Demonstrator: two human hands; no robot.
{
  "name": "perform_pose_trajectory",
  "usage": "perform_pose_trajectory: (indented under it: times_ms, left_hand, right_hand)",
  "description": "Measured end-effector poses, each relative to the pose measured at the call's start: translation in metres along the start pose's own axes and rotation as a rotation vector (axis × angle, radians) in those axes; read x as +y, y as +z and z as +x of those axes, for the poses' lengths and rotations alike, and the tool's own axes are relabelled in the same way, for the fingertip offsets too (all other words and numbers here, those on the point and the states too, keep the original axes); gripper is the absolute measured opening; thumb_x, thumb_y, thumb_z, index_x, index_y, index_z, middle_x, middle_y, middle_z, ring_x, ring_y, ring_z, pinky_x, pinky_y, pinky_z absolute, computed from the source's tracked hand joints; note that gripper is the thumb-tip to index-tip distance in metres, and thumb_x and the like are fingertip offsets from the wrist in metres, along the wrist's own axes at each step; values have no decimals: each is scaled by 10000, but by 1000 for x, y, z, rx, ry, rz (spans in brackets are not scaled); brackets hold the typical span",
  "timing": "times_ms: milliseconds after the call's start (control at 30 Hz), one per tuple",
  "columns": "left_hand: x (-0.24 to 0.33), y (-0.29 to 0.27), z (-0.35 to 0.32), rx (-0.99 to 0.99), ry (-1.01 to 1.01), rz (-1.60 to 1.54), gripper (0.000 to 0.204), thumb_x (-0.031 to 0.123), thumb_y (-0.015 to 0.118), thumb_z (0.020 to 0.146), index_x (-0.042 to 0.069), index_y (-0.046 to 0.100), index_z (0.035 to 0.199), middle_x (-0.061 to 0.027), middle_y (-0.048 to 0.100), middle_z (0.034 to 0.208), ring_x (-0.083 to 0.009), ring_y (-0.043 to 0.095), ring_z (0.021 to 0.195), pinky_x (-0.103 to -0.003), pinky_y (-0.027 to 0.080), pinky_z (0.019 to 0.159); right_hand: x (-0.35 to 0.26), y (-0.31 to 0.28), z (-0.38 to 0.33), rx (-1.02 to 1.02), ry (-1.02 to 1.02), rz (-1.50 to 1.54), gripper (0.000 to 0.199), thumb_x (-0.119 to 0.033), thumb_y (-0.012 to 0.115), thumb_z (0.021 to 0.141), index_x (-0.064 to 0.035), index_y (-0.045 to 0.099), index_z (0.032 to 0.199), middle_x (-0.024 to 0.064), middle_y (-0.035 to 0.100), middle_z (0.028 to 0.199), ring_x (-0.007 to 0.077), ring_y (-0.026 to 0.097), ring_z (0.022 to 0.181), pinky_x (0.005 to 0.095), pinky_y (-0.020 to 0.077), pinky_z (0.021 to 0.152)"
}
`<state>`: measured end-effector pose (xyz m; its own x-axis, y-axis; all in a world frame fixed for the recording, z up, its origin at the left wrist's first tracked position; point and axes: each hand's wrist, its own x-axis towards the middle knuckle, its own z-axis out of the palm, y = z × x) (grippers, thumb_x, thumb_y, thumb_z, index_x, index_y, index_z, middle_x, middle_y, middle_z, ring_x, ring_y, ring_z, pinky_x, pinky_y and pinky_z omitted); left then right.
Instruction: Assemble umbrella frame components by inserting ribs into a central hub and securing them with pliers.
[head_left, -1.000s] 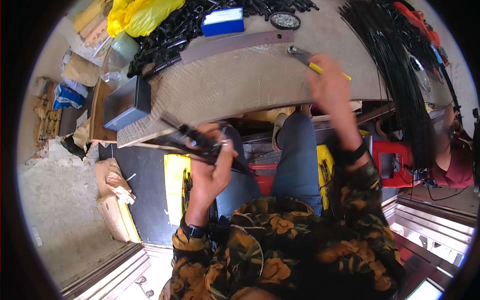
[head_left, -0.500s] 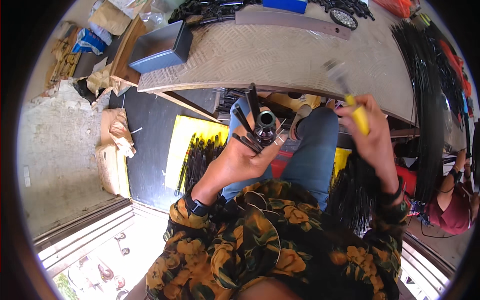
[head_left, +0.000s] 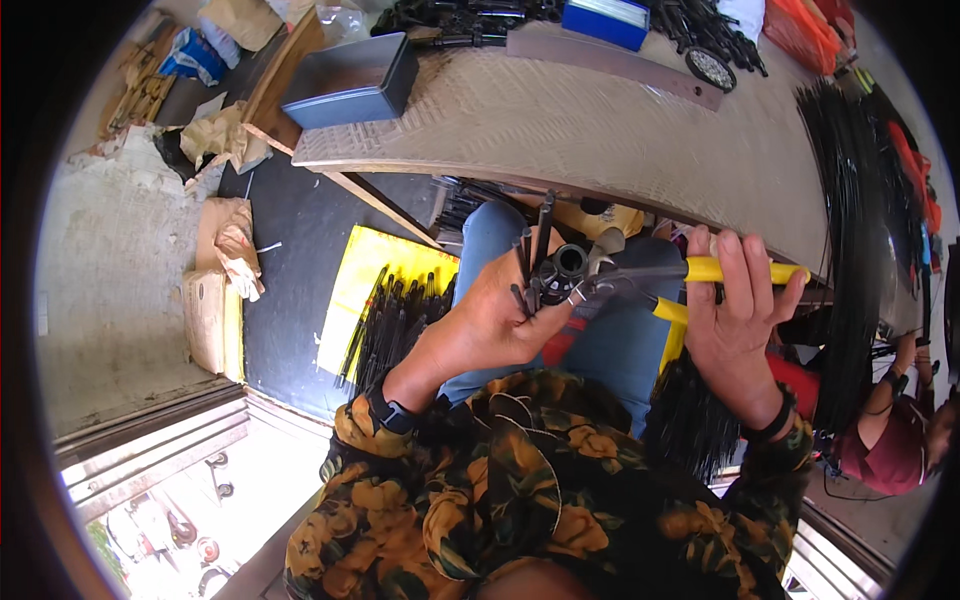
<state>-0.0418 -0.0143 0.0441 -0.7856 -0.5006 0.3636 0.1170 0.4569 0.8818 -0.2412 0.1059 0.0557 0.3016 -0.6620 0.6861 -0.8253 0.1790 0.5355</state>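
My left hand (head_left: 500, 305) is closed around a black tube with thin rods (head_left: 568, 262), its open round end facing up. Several of the rods stick up past my fingers, and a short silvery wire end shows beside my thumb. In my right hand (head_left: 735, 330) are yellow-handled pliers (head_left: 745, 270), their handles spread apart. The metal jaws lie right beside the tube's end; whether they touch the wire I cannot tell. My right fingers are stretched over the upper handle, and the lower handle shows left of my palm.
Ahead stands a workbench (head_left: 600, 120) with a grey bin (head_left: 350, 85), a flat metal bar (head_left: 610, 68) and a blue box (head_left: 605, 22). Bundles of black rods lie on a yellow sheet (head_left: 345, 270) at left and hang at right (head_left: 845, 240). Another person (head_left: 885, 445) sits far right.
My right hand has brought the pliers down and left, from above the bench edge to the tube's end, and their handles have spread. My left hand still grips the tube.
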Motion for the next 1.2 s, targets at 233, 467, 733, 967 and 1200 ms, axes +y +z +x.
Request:
perform_pose_trajectory:
  times_ms: [233,467,733,967,1200]
  left_hand:
    - [-4,0,6,-47,3,-42,252,-53,552,704,31,432,908,-97,477,846,-177,468,765,-288,375,679]
    - [0,8,5,20,-80,-121,248,-70,518,686,31,407,883,-89,465,826,-164,441,729,-286,368,658]
    - [5,1,2,-39,27,38,280,-13,579,710,13,444,955,-122,476,852,-258,498,749,-321,402,670]
    - [22,-7,21,-443,-152,-350,615,192,807,582,29,529,1106,-112,565,1098,-247,587,941,-330,456,807]
    - [0,3,0,-170,-85,-217,506,115,775,614,36,572,1070,-73,608,1038,-170,579,879,-293,452,789]
  right_hand:
    - [11,-6,7,42,-70,-114,255,-222,696,733,-201,595,966,-22,448,1149,157,443,1136,553,147,1033]
    - [-27,8,-24,18,142,4,272,-151,699,727,-133,574,968,6,464,1072,166,512,1017,532,177,1023]
    - [13,-14,-6,-279,49,701,223,-67,608,754,-34,532,961,97,510,969,245,537,780,330,454,661]
    - [49,-11,-14,-1757,439,2451,382,-112,520,872,-43,315,1187,132,588,943,208,640,682,274,515,585]
    - [43,-23,-4,-1380,230,2031,433,-152,617,815,-11,366,1139,145,576,892,270,632,673,305,489,573]
